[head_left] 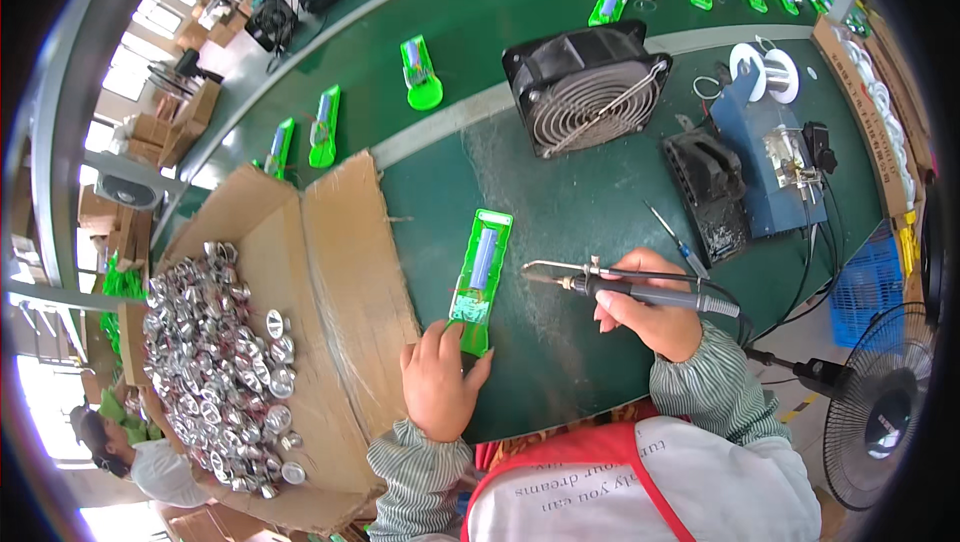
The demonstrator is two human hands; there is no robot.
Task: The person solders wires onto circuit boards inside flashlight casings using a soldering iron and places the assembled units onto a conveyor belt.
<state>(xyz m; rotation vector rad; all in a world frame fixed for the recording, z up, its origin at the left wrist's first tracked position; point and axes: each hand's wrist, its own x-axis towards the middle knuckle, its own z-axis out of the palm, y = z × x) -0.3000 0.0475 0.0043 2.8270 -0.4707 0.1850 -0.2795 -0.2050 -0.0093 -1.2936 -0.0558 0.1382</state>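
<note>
The green casing [476,338] lies on the worktop [560,372] before the person, its long axis running away from them, far end leaning slightly right. The left hand [437,389] has its fingers part-spread at the near end; whether they grip it, I cannot tell. The right hand [660,317] has its fingers closed around 1 soldering iron [660,294], its tip pointing left near the casing. A square fan [590,92] stands beyond; a carton [355,272] of reflectors [225,372] sits left.

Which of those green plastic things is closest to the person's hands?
The green casing on the near table: the left hand is at its lower end. The other green casings are farther away, several on the green belt.
</note>
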